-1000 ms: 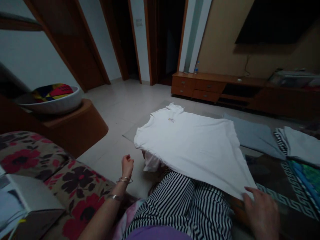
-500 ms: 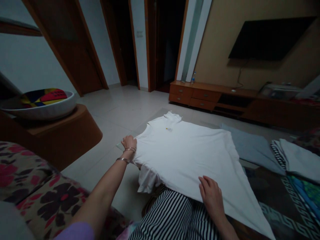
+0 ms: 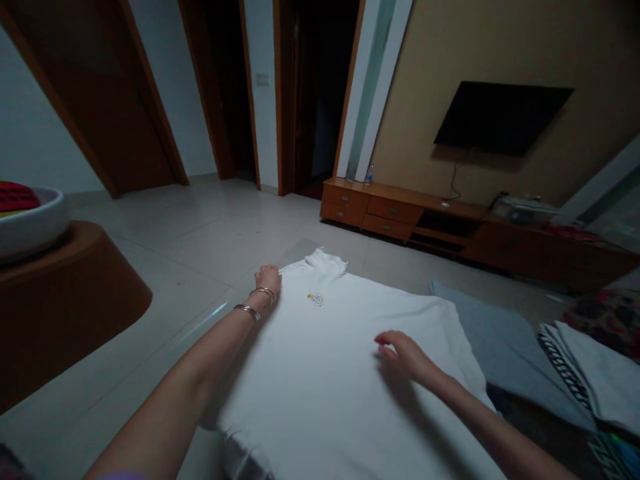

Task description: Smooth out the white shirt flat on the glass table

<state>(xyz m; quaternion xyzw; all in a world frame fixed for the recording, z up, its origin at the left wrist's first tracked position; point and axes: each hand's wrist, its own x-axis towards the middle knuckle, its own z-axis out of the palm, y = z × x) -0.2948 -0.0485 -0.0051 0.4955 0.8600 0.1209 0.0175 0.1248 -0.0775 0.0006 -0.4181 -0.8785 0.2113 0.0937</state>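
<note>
A white T-shirt (image 3: 330, 360) lies spread flat on a low table in front of me, its collar pointing away and a small logo near the collar. My left hand (image 3: 269, 279), with two bangles on the wrist, is closed on the shirt's far left shoulder edge. My right hand (image 3: 403, 351) rests on the middle of the shirt with its fingers stretched out toward the left, holding nothing.
A grey cloth (image 3: 493, 337) lies right of the shirt, with folded white and striped clothes (image 3: 585, 373) at the right edge. A wooden side table (image 3: 65, 293) bearing a white bowl (image 3: 27, 223) stands left. Beyond are tiled floor, a TV cabinet (image 3: 400, 213) and a wall TV (image 3: 500, 117).
The view has leaned forward over the shirt. My left hand went from the sofa side to the shirt's far shoulder. My right hand left the near hem corner and slid to the shirt's middle.
</note>
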